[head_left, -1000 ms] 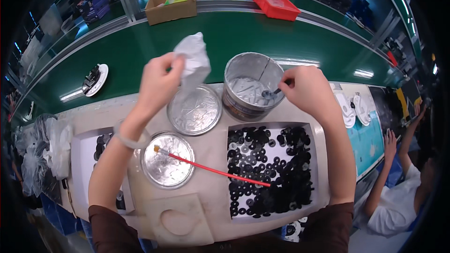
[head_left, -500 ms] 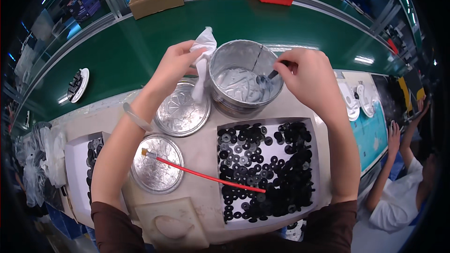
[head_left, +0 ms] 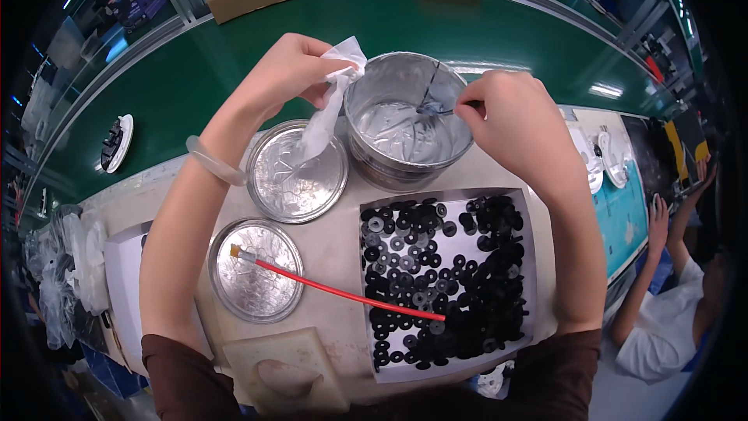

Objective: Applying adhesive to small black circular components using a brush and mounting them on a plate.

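Workbench (head_left: 327,253): grey-paste tin (head_left: 407,121), tray (head_left: 448,281) of black washers (head_left: 436,265).

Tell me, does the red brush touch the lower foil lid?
Touching. The head view shows the brush with its bristle tip resting on the lower foil lid, while its red handle lies across the tray of black washers.

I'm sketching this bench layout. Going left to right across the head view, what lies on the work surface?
Small round foil lid with the red-handled brush → grey metal tin of paste → white tray of black rubber washers.
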`<state>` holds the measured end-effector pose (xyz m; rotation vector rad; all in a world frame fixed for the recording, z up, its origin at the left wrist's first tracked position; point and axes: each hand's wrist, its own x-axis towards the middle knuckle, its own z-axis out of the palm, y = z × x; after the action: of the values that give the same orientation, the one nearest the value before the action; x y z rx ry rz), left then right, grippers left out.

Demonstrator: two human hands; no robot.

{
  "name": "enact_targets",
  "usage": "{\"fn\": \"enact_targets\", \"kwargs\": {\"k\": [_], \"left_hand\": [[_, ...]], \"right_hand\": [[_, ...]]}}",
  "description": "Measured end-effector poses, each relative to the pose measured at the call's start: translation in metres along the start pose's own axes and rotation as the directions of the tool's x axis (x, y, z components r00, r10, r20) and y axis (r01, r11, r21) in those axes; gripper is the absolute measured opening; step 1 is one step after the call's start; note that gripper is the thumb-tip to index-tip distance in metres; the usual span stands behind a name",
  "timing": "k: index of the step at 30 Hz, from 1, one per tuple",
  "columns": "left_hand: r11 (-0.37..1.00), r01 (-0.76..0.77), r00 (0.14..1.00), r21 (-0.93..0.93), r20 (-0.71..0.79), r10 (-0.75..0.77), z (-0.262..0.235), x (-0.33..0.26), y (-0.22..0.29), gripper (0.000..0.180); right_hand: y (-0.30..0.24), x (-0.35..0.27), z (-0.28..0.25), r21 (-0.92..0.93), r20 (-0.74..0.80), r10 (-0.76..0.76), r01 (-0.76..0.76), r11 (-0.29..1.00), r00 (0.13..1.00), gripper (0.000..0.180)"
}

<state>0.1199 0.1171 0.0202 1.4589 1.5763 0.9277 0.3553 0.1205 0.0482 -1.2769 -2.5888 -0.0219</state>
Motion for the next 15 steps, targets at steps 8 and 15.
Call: {"fn": "enact_targets", "kwargs": {"k": [8, 15], "left_hand": [[0.992, -0.020, 0.999, 0.127, 0.051, 0.014, 0.002, 0.000, 0.014, 0.025], [0.949, 0.030, 0.974, 0.313, 0.203, -0.097, -0.001, 0.016, 0.025, 0.031]], "right_hand": [[0.001, 0.002, 0.004, -0.170, -0.017, -0.066, 0.062, 0.984, 0.998, 0.010], [0.006, -0.005, 0.001, -0.015, -0.191, -0.139, 0.139, 0.990, 0.972, 0.007]]}}
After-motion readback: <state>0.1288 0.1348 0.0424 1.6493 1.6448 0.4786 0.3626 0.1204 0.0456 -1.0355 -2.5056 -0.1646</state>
